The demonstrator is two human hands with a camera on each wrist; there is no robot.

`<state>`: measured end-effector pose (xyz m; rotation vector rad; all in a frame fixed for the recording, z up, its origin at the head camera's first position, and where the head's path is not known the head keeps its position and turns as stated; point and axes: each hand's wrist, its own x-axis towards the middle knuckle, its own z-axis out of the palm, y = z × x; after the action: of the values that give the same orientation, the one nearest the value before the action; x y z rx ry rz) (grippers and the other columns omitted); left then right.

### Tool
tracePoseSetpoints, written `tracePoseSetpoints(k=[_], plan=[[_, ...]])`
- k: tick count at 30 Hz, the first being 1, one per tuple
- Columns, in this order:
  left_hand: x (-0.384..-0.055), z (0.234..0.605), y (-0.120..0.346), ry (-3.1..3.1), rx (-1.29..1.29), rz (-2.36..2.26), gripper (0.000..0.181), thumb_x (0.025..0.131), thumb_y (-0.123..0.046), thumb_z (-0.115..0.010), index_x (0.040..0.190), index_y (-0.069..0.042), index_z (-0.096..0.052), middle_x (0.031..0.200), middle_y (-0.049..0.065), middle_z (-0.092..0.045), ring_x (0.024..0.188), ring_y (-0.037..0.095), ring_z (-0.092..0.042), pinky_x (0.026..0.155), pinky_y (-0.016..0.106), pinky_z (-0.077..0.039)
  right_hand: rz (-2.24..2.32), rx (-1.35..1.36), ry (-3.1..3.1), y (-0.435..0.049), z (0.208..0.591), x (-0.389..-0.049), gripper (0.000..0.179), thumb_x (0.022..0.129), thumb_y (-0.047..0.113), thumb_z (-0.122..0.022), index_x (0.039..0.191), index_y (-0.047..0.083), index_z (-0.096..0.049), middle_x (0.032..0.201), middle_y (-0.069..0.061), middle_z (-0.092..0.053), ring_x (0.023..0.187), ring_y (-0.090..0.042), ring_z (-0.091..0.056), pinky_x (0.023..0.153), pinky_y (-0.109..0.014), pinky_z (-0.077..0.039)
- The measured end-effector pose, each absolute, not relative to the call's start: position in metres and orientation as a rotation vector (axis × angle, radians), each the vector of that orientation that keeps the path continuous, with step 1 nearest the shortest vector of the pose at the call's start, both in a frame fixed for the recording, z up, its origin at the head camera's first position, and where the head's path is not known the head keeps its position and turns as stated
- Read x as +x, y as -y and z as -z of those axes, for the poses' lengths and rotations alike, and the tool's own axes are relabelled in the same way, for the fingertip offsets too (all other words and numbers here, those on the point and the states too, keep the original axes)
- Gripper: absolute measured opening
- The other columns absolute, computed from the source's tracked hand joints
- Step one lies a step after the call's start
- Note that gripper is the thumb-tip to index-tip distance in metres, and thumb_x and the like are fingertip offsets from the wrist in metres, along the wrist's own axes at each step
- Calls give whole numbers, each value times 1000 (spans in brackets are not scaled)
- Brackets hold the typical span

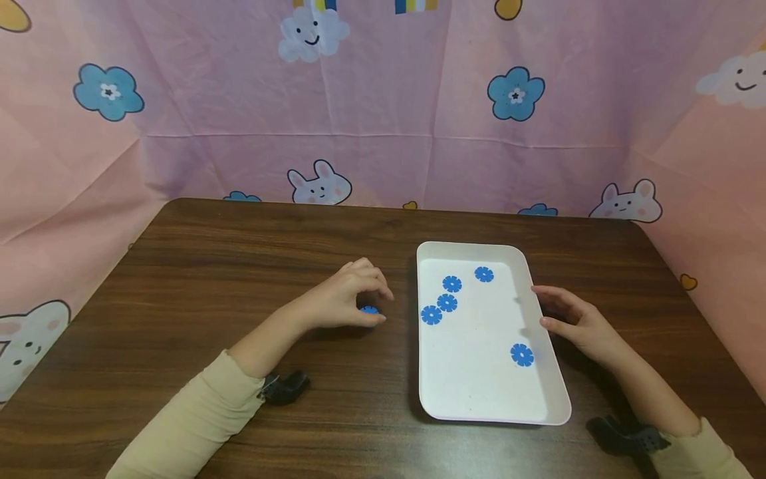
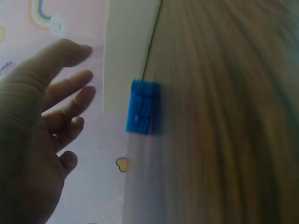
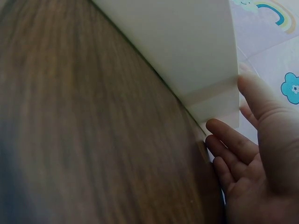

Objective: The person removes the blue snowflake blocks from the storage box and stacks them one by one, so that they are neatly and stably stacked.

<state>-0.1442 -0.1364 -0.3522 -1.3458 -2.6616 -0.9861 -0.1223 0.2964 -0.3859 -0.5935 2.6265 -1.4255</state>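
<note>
My left hand (image 1: 344, 297) hovers over the table, fingers loosely curved and thumb apart, with nothing gripped. Beneath it is a blue notched piece (image 1: 369, 310), mostly hidden by the hand in the head view. Edge-on in the left wrist view, this blue piece (image 2: 140, 106) looks like layered snowflake discs lying flat, with a gap to the fingers. To the right, a white tray (image 1: 479, 392) holds several blue snowflake discs (image 1: 447, 303), one (image 1: 522, 354) nearer the front right. My right hand (image 1: 583, 326) rests its fingertips and thumb at the tray's right wall, fingers relaxed.
The tray stands on a dark wood-grain table (image 1: 197, 279) backed by a pink patterned cloth (image 1: 383, 100). Black straps with camera mounts (image 1: 286, 388) sit at both wrists. The tray's raised left wall stands between the left hand and the discs inside.
</note>
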Motion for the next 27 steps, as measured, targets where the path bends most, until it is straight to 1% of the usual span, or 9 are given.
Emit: tracePoseSetpoints(k=[5, 11, 17, 27], plan=[[-140, 346, 118, 2622, -1372, 995, 24, 79, -24, -77, 99, -11, -72, 97, -4, -63, 98, 10, -44, 87, 37, -35, 1419, -588, -2635, -296, 386, -122, 49, 92, 8, -63, 138, 3, -45, 130, -21, -51, 106, 4, -52, 83, -19, -45], [-136, 343, 93, 2574, -1421, 984, 27, 78, -26, -79, 101, -12, -72, 97, -4, -65, 96, 8, -43, 84, 34, -35, 1398, -583, -2643, -298, 386, -120, 51, 92, 10, -63, 139, 4, -44, 133, -22, -49, 107, 4, -52, 83, -21, -46], [-132, 343, 68, 2518, -1471, 963, 30, 78, -29, -79, 102, -11, -73, 97, -3, -67, 96, 8, -45, 85, 32, -34, 1417, -595, -2632, -297, 386, -121, 51, 92, 8, -63, 139, 3, -44, 131, -22, -51, 106, 4, -52, 83, -21, -46], [-121, 341, 29, 2546, -1477, 900, 32, 79, -35, -78, 103, -15, -73, 92, -7, -63, 93, 6, -46, 83, 26, -33, 1449, -604, -2591, -297, 386, -122, 50, 92, 5, -62, 139, 3, -44, 130, -19, -51, 106, 3, -53, 82, -21, -47]])
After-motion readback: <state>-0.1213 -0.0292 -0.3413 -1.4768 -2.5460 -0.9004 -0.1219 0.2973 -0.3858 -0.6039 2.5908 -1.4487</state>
